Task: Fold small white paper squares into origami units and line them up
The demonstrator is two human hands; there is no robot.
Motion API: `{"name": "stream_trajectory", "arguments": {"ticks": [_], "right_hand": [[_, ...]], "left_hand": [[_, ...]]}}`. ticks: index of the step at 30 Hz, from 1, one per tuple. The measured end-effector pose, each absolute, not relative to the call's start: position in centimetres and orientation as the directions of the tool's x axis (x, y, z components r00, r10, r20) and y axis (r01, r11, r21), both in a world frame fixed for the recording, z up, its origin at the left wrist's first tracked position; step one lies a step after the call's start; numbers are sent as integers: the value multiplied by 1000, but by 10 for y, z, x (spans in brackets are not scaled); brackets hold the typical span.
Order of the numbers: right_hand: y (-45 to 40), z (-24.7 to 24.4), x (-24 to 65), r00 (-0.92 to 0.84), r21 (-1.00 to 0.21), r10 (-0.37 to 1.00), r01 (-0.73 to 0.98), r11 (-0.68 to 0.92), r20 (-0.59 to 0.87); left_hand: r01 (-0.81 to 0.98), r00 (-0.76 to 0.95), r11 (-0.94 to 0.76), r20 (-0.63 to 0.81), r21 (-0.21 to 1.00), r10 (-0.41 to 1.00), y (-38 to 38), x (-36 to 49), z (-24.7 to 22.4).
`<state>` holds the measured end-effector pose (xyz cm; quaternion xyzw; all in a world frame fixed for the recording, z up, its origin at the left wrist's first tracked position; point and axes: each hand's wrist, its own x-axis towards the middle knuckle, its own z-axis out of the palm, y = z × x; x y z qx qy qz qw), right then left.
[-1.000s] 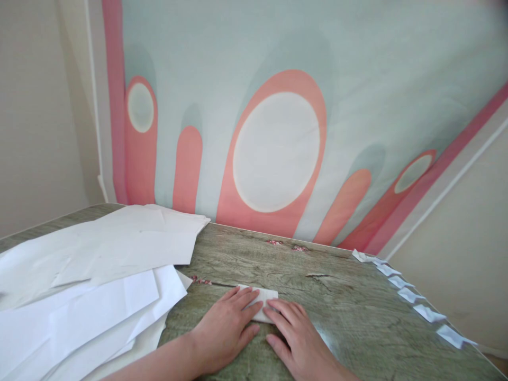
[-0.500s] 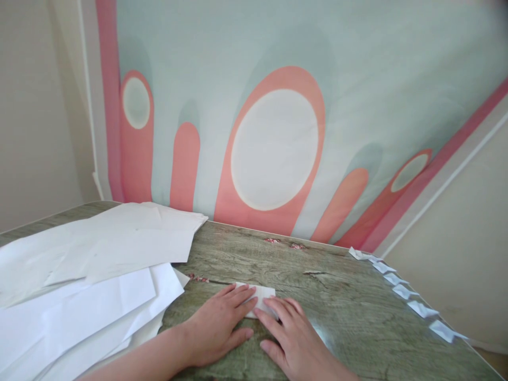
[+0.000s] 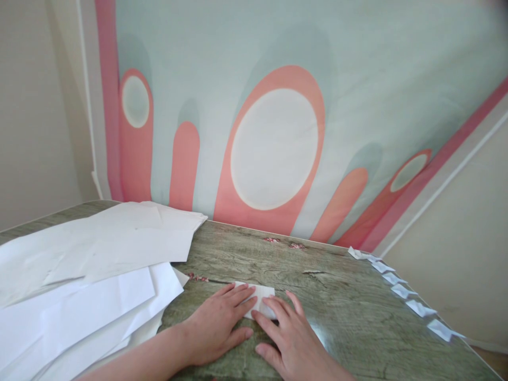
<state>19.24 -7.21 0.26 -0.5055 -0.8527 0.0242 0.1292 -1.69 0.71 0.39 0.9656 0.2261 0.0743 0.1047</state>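
Observation:
A small folded piece of white paper [image 3: 265,292] lies flat on the wood-grain table between my two hands. The fingers of my left hand [image 3: 222,323] rest stretched out over its left part, with the thumb on the table below. My right hand [image 3: 291,333] touches the paper's right part with its fingertips; its fingers are spread and the little finger is lifted off. Part of the paper is hidden under the fingers, so its folds are hard to make out.
Loose white sheets [image 3: 99,296] lie in overlapping piles on the left of the table [image 3: 230,246]. Several small folded paper pieces [image 3: 420,308] form a row along the right edge. Behind the table hangs a pale green backdrop [image 3: 222,53] with coral shapes.
My right hand has shifted slightly left on the paper, and its outer fingers have spread and lifted. My left hand stays in place.

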Motion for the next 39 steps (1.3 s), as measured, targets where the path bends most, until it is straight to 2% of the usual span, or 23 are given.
{"name": "stream_trajectory", "arguments": {"ticks": [9,17,20,23,29,39], "right_hand": [[-73,9,194,-493,-154,861,847,508,130],[-72,4,194,-482,-146,865,854,499,138],[-72,1,194,-479,-153,866,854,498,144],[-72,1,194,-476,-161,871,857,490,118],[-73,2,192,-476,-138,876,865,483,81],[-74,-6,192,-497,-46,848,857,513,182]], "left_hand": [[425,886,-886,117,185,449,8,-15,6],[408,895,-912,211,-35,393,-6,-8,-3],[397,909,-907,200,-142,366,-11,-7,-8],[394,916,-897,167,-199,365,-15,-5,-7],[413,911,-882,118,-228,396,-21,-4,-1],[418,909,-891,85,-177,409,-24,-4,1]]}}
